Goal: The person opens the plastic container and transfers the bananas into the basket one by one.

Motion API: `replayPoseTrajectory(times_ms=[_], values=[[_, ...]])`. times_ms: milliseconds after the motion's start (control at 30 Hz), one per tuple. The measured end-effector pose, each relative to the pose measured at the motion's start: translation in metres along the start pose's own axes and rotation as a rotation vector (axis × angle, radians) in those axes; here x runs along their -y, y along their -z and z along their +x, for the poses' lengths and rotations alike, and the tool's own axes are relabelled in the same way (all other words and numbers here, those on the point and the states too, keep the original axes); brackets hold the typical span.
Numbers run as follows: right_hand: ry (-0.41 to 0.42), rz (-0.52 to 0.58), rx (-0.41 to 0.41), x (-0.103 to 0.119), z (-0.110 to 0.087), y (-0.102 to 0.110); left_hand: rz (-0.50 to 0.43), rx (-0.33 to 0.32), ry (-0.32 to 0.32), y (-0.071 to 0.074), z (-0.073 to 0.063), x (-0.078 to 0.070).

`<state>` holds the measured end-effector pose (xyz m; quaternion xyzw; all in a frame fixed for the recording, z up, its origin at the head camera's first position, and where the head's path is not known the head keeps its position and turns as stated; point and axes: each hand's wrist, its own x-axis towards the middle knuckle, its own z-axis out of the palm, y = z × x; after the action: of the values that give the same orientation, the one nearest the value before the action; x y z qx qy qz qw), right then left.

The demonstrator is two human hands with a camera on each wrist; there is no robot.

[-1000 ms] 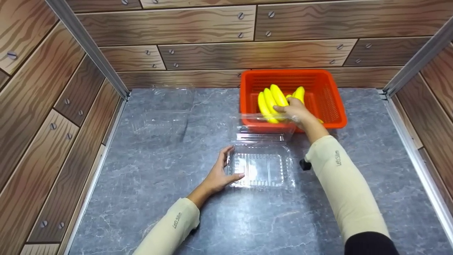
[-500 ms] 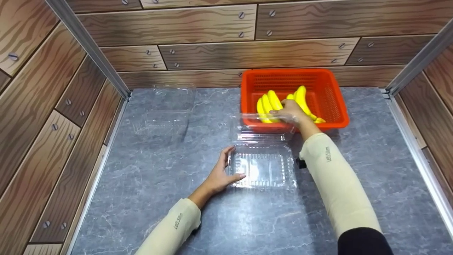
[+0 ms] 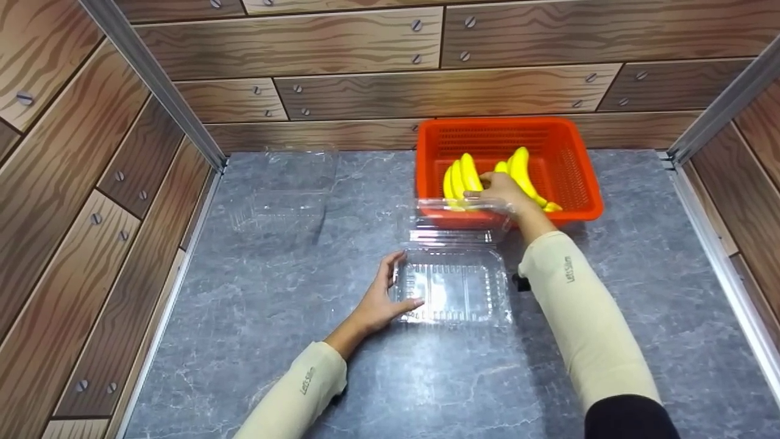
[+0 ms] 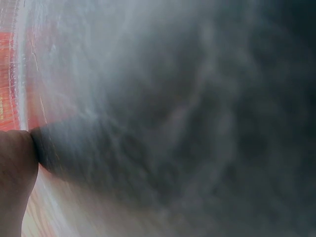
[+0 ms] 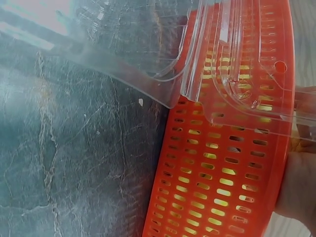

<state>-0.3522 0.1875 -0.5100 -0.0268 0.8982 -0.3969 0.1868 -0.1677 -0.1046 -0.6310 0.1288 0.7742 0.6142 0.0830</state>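
Note:
My left hand [image 3: 378,305] holds the left side of an open clear plastic clamshell container [image 3: 454,292], thumb over its tray and fingers along the outer edge. The raised lid [image 3: 451,235] stands just before the red basket [image 3: 585,183]. Inside that basket my right hand [image 3: 503,192] grips the right side of a bunch of yellow bananas [image 3: 457,177]; the lid partly covers its lower end. In the right wrist view, yellow shows through the slots of the basket wall [image 5: 197,163], and the right hand [image 5: 298,192] reaches over the rim. The left wrist view is mostly blurred.
More bananas [image 3: 521,174] lie in the basket to the right of my right hand. A second open clear clamshell container [image 3: 280,210] stands at the back left of the grey marbled table [image 3: 244,317]. Wood-patterned walls [image 3: 365,91] and metal rails enclose the table.
My right hand and the bunch of bananas have sunk slightly lower into the basket, leaving the other bananas more visible. My left hand has stayed on the container.

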Motion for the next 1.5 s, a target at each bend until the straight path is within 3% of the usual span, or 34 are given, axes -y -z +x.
replayPoseTrajectory(times_ms=[300, 533, 767, 867, 1067, 1133, 1233, 1367, 1500], values=[[0.087, -0.024, -0.045, 0.006, -0.013, 0.005, 0.005, 0.003, 0.014, -0.001, -0.001, -0.002], [0.076, 0.038, -0.07, -0.005, -0.014, 0.01, 0.004, 0.004, 0.011, -0.001, -0.001, -0.002], [0.141, 0.028, -0.155, -0.02, -0.027, 0.021, 0.001, -0.006, 0.005, -0.001, 0.0, -0.002], [0.213, 0.079, -0.26, -0.033, -0.039, 0.024, 0.001, -0.007, 0.002, -0.001, 0.0, -0.001], [0.478, 0.179, -0.634, -0.058, -0.078, 0.013, -0.004, -0.008, -0.006, -0.002, 0.0, 0.001], [0.547, 0.195, -0.671, -0.066, -0.094, 0.007, -0.003, -0.009, -0.007, -0.002, 0.001, 0.001], [0.511, 0.167, -0.583, -0.078, -0.118, -0.003, -0.01, -0.01, 0.0, -0.001, 0.0, 0.002], [0.369, 0.073, -0.362, -0.09, -0.144, -0.022, -0.027, -0.01, 0.008, -0.002, -0.001, 0.001], [0.348, 0.075, -0.173, -0.097, -0.155, -0.044, -0.037, -0.009, 0.005, -0.002, 0.0, 0.001]])
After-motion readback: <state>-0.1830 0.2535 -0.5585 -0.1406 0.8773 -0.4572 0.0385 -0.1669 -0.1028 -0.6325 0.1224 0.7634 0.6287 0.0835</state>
